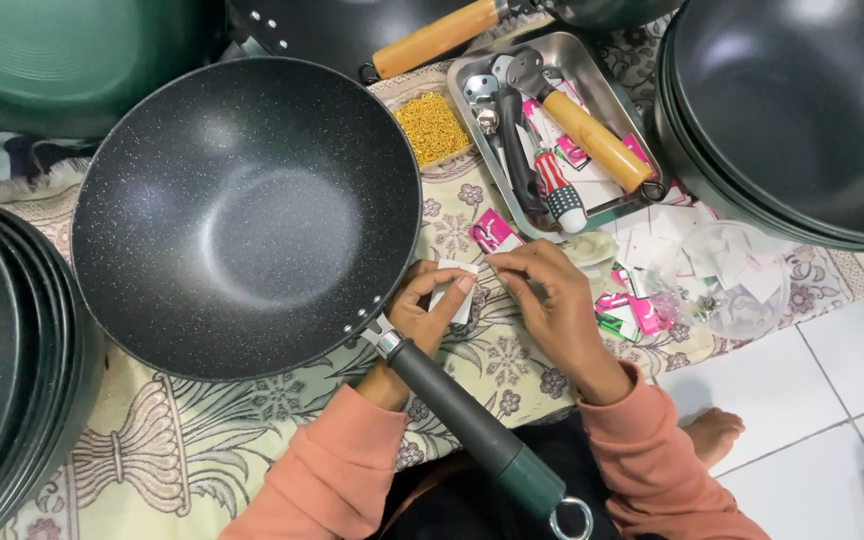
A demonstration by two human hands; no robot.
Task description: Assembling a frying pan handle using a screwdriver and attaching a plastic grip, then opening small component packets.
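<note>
Both hands meet just past the rim of the big speckled wok (247,215), over the patterned cloth (202,440). The left hand (422,310) and right hand (552,300) pinch a small white sticker (455,290) between their fingertips, both grips closed on it. The sticker is not yet on anything; the wok's dark green handle (472,425) already sits fixed. More pink and white stickers (627,310) lie loose nearby, beside a metal tray (482,75) of tools.
</note>
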